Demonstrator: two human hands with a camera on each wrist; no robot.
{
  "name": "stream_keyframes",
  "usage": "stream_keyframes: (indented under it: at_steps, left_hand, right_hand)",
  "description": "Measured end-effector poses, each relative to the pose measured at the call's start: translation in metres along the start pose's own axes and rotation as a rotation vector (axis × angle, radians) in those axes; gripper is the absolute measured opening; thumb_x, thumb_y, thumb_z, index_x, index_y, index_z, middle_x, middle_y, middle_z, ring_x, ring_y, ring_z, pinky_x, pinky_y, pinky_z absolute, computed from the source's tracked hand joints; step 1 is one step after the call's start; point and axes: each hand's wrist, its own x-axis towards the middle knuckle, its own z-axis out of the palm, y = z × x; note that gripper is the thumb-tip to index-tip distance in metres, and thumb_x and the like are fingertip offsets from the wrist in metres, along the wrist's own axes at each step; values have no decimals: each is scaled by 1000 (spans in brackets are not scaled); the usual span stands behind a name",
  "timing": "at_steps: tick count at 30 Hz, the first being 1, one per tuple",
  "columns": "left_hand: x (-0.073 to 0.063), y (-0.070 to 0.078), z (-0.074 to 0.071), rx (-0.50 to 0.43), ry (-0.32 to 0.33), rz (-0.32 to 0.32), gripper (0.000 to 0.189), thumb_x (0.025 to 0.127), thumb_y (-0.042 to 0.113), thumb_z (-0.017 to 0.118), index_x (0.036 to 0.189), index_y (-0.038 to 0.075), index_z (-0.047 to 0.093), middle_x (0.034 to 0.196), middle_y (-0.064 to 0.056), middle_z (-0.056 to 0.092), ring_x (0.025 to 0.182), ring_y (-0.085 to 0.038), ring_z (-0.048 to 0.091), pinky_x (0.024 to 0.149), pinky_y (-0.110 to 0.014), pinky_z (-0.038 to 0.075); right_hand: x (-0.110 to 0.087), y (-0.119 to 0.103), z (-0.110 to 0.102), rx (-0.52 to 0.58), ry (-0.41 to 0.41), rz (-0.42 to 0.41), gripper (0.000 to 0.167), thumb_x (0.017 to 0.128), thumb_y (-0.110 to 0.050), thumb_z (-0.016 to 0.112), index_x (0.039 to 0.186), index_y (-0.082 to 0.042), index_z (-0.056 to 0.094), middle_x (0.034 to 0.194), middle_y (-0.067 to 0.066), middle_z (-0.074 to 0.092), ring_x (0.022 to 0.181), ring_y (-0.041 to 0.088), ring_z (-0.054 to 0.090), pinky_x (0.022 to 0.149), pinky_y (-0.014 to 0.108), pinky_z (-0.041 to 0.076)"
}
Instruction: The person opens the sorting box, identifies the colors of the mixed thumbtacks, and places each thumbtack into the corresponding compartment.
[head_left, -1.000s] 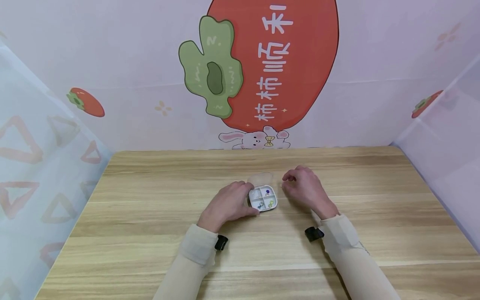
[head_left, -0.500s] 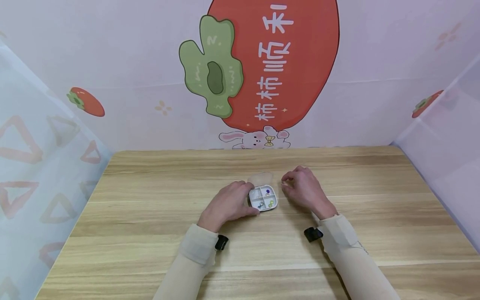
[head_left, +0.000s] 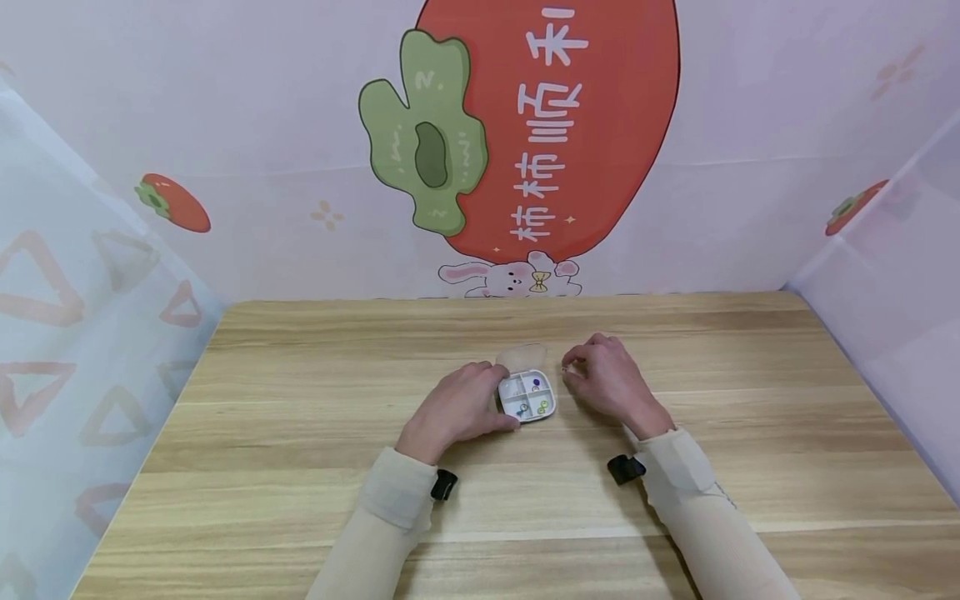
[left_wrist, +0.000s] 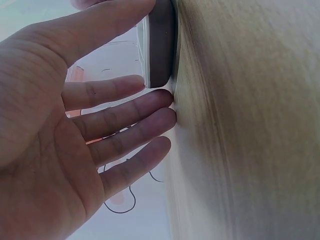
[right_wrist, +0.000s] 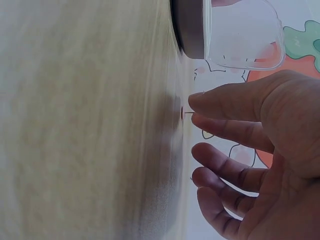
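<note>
A small white case [head_left: 553,402] with four compartments and a dark outer shell [left_wrist: 161,45] sits on the table, its clear lid [head_left: 522,357] swung back. Tiny pieces lie inside: a purple one [head_left: 536,383], yellow-green ones [head_left: 543,407] and a bluish one [head_left: 522,410]. My left hand [head_left: 459,408] holds the case from its left side between thumb and index finger; the other fingers are extended. Just right of the case, my right hand [head_left: 611,379] pinches a tiny reddish stud [right_wrist: 183,113] by its thin pin, thumb against index finger, close to the tabletop.
The wood-grain table [head_left: 480,533] stretches around both hands. Behind it hangs a printed backdrop [head_left: 285,242], with patterned sheets at the left and right sides. A black wrist mount [head_left: 443,485] is on the left cuff, another mount [head_left: 626,469] on the right.
My right hand has shifted very slightly left, and the tip of a small piece shows at its fingertips. The left hand and the case have stayed in place.
</note>
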Motion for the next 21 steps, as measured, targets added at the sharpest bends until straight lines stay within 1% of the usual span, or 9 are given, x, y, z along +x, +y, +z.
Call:
stream_keyframes:
  at_steps: [9,21]
  left_hand:
    - [0,0,0,-2,-2,4,68,79,42,87,131,4,64,115,-8,67,94,-18,58,89,-36,52]
    - [0,0,-1,-5,4,4,68,79,42,88,131,4,64,114,-8,67,93,-19,58,89,-36,52]
  right_hand:
    - [0,-1,0,-4,-12,10,11,88,-11,75,98,-6,79,92,7,62,92,29,52,85,45,43]
    - [0,-1,0,-19,-15,-22,6,86,-8,75,90,-8,79,86,4,63,90,26,53,89,46,42]
